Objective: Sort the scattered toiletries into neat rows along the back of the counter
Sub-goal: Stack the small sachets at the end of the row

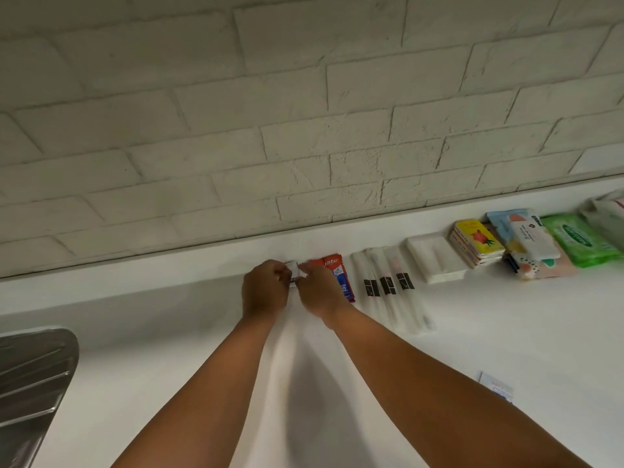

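Note:
Both hands meet at the back of the white counter (169, 383). My left hand (265, 289) and my right hand (319, 292) together pinch a small white packet (295, 270) against the back ledge. Just right of it lies a red and blue toothpaste box (339, 276). A row runs on to the right: three white wrapped toothbrushes with black labels (388, 288), a white soap-like pack (435, 258), a yellow box stack (474, 241), a pastel tissue pack (526, 238) and a green wipes pack (579, 239).
A white brick wall (304, 113) rises behind the ledge. A steel sink drainer (30, 376) sits at the left edge. A small white sachet (496, 388) lies loose on the counter beside my right forearm. A clear bag (604, 211) is at the far right.

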`<state>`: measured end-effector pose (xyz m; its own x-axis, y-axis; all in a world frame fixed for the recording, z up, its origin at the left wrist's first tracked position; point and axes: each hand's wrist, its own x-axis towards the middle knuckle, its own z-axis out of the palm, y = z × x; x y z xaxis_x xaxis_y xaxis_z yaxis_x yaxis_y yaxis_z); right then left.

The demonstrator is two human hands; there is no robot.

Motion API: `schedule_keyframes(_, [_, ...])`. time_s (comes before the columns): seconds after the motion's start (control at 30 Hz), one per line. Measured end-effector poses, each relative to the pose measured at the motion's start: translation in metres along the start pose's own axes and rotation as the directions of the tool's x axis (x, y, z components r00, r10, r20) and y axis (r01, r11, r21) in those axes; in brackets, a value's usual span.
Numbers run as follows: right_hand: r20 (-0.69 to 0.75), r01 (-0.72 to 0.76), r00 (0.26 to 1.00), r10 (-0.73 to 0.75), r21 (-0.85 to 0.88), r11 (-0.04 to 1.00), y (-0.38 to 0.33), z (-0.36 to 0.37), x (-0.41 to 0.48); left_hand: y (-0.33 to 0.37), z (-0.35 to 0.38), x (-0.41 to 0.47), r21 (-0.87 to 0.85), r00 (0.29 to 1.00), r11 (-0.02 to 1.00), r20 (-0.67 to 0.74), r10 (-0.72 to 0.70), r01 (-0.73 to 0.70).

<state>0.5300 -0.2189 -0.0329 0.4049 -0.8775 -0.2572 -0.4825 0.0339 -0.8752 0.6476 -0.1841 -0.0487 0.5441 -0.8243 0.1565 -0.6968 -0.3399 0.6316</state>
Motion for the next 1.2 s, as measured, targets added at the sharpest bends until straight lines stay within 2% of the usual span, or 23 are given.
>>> schedule_keyframes(0.1, [-0.007,0.07,0.998,-0.07,0.029,0.997,0.001,-0.02,-0.019,0.025,-0.005,-0.025,-0.074,0.999,0.996,0.005,0.043,-0.043])
schedule_keyframes(0.37, [-0.024,0.235,0.971,-0.24,-0.128,0.964,0.042,-0.102,-0.093,0.08,0.013,-0.112,-0.156,0.986,0.975,0.028,0.163,-0.157])
schedule_keyframes(0.7, [-0.057,0.125,0.986,-0.155,-0.358,0.925,0.144,-0.199,-0.171,0.142,0.075,-0.227,-0.163,0.967,0.979,0.2,0.155,-0.123])
schedule_keyframes(0.87, [-0.065,0.071,0.991,-0.116,-0.475,0.877,0.193,-0.228,-0.196,0.16,0.119,-0.266,-0.117,0.957,0.991,0.277,0.088,-0.057])
schedule_keyframes(1.0, [-0.013,0.128,0.987,-0.163,-0.556,0.821,0.214,-0.238,-0.203,0.171,0.146,-0.285,0.005,0.962,0.999,0.271,0.045,-0.048])
schedule_keyframes(1.2, [0.049,0.201,0.977,-0.208,-0.541,0.817,0.227,-0.241,-0.205,0.183,0.16,-0.286,0.13,0.969,0.991,0.245,-0.01,-0.023])
